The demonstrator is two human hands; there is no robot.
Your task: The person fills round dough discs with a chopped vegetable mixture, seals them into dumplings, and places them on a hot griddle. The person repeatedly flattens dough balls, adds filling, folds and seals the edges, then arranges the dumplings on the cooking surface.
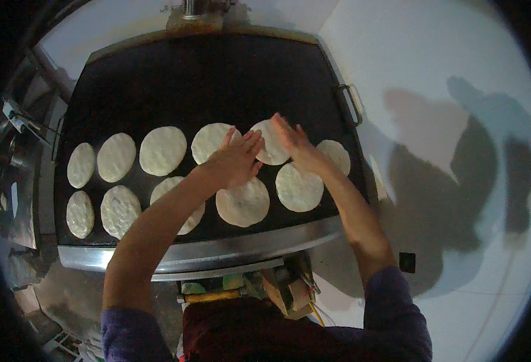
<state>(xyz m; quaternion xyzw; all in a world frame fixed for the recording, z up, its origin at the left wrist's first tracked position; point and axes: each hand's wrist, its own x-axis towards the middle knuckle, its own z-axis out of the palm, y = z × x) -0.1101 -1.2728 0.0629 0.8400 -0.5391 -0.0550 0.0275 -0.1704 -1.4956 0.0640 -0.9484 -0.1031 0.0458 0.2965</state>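
Note:
Flat rounds of pale dough lie in two rows on a large black griddle point(193, 77). My left hand point(237, 158), palm down with fingers apart, is over the gap between a back-row round point(211, 140) and a front-row round point(242, 203); whether it touches them is unclear. My right hand point(297, 147) is tilted on edge beside another back-row round point(267, 147), above a front-row round point(299, 188). It holds nothing that shows. Further rounds lie to the left, one of them point(175, 188) partly behind my left forearm, and one point(335, 156) at the far right.
A metal front rail point(247, 246) runs along the griddle's near edge. A handle point(351, 105) sticks out on its right side, near a white wall point(428, 54). Below the rail are a yellow cylindrical bar point(213, 296) and an open cardboard box point(295, 294). Metal equipment point(21, 181) stands at left.

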